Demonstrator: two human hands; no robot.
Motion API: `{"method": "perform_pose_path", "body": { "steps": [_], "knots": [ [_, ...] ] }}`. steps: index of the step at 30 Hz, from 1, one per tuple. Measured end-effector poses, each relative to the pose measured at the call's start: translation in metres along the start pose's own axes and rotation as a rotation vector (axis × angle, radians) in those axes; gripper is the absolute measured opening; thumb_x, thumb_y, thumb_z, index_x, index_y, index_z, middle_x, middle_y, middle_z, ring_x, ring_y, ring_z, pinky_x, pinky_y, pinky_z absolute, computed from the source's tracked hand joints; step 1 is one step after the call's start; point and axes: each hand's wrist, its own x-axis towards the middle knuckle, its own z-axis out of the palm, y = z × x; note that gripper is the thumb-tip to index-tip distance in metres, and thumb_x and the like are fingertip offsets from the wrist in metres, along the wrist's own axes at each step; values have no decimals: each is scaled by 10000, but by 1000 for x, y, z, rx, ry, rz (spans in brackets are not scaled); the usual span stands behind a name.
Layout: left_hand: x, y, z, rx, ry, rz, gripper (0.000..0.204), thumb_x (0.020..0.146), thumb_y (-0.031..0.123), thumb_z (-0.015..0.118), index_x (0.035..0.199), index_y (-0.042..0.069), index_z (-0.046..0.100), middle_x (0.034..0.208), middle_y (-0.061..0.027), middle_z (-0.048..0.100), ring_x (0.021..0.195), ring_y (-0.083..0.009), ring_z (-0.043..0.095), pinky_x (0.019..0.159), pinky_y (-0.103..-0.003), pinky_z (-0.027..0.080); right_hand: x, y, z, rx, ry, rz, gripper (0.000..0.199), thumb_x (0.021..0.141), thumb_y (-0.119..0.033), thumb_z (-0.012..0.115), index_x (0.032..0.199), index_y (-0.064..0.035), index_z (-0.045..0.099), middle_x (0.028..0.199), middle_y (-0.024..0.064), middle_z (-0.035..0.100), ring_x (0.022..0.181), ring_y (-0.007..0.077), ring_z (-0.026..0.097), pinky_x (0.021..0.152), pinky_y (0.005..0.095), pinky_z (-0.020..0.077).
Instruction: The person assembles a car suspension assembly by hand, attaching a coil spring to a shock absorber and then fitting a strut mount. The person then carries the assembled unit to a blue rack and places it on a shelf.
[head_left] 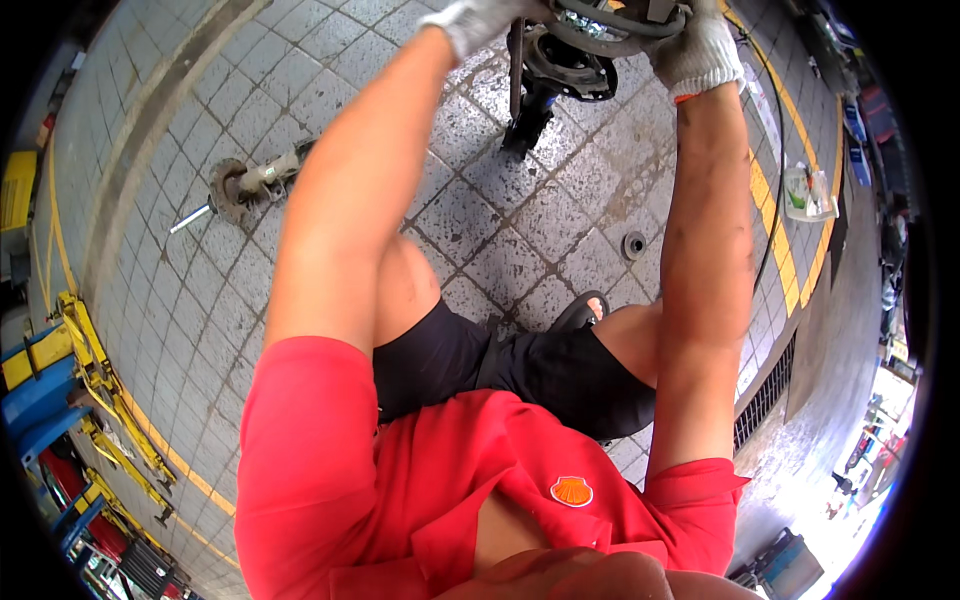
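Observation:
At the top edge is a dark coil spring point(600, 42) above a black spring seat point(560, 75) and strut body point(528, 125), only partly in view. My left hand point(475, 25), in a whitish knit work glove, reaches to the left side of this assembly; its fingers are cut off or hidden. On the other side my right hand point(700, 55), in a similar glove with an orange cuff edge, is closed against the spring's right end, its fingertips out of sight. A second shock absorber strut point(240, 188) with a shiny rod lies on the floor beyond my left forearm.
A small round washer-like part point(634, 245) lies on the tiled floor point(500, 235). A black cable point(775, 150) runs along the right, near a clear plastic bag point(808, 193) and a floor grate point(765, 395). Yellow and blue lift equipment point(95, 370) stands at left.

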Motion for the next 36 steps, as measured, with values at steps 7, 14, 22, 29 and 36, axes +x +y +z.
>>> {"method": "perform_pose_path", "body": {
  "steps": [7, 14, 22, 29, 36],
  "knots": [
    [5, -64, -48, 139, 313, -314, 404, 975, 372, 563, 1257, 94, 644, 1159, -181, 729, 1043, -324, 721, 824, -460, 565, 4, 13, 6, 22, -53, -187, 361, 970, -193, 579, 1301, -46, 581, 1135, 158, 730, 995, 302, 721, 880, 443, 606],
    [44, -85, 22, -64, 69, -333, 417, 978, 462, 606, 1052, 73, 735, 818, -46, 699, 690, -179, 653, 619, -344, 524, -4, 13, 13, 43, -5, -265, 329, 972, -181, 569, 1284, -78, 589, 1087, 138, 734, 967, 300, 724, 853, 447, 609],
    [52, -142, 34, -464, 163, -311, 172, 992, 153, 615, 1000, 14, 716, 880, -71, 712, 773, -166, 676, 675, -329, 539, -18, 23, 31, 104, 63, -408, 339, 961, -172, 576, 1284, -68, 596, 1083, 138, 735, 1001, 291, 716, 937, 428, 583],
    [35, -121, 31, -617, 167, -355, 217, 1035, 172, 561, 1145, 16, 665, 990, -91, 724, 833, -183, 703, 750, -330, 586, -3, 25, 18, 144, 121, -238, 305, 977, -196, 563, 1235, -40, 613, 1110, 154, 741, 977, 308, 727, 903, 445, 603],
    [33, -114, 33, -438, 199, -405, 381, 1034, 431, 585, 1093, 73, 705, 876, -64, 725, 706, -194, 688, 626, -379, 583, 8, 23, 3, 180, 110, -167, 351, 990, -273, 561, 1238, -43, 659, 1110, 177, 749, 1026, 333, 721, 918, 438, 580]
  ]
}}
